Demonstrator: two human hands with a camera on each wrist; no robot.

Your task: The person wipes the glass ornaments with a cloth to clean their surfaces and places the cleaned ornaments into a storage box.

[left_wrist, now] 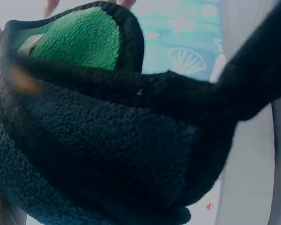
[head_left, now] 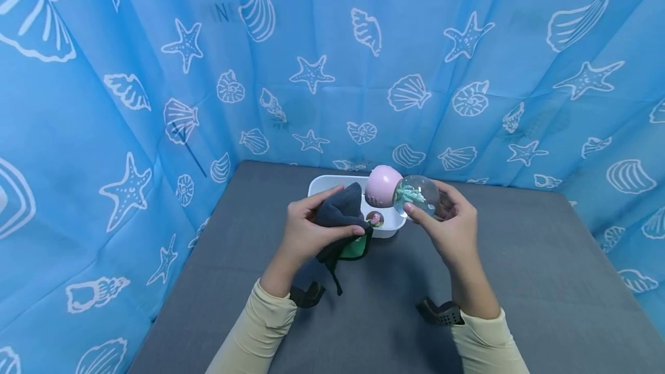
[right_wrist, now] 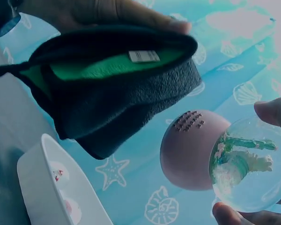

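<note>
My left hand (head_left: 303, 228) grips a folded microfibre cloth (head_left: 340, 206), dark grey outside with a black edge and a hanging loop. Its green side and a white label show in the right wrist view. My right hand (head_left: 457, 224) holds a snow globe (right_wrist: 246, 164) by its clear ball, thumb on one side and fingers on the other. Green and white figures show inside the glass. The globe is tipped sideways, so its pink rounded base (right_wrist: 192, 150) points towards the cloth. A gap separates cloth and globe in the right wrist view.
Behind and below the hands stands a white plastic bin (head_left: 397, 225). Small clear balls (head_left: 375, 219) with coloured figures lie inside it. A grey cloth covers the table (head_left: 519, 281). Blue curtains (head_left: 332, 108) printed with shells and starfish hang at the back and sides.
</note>
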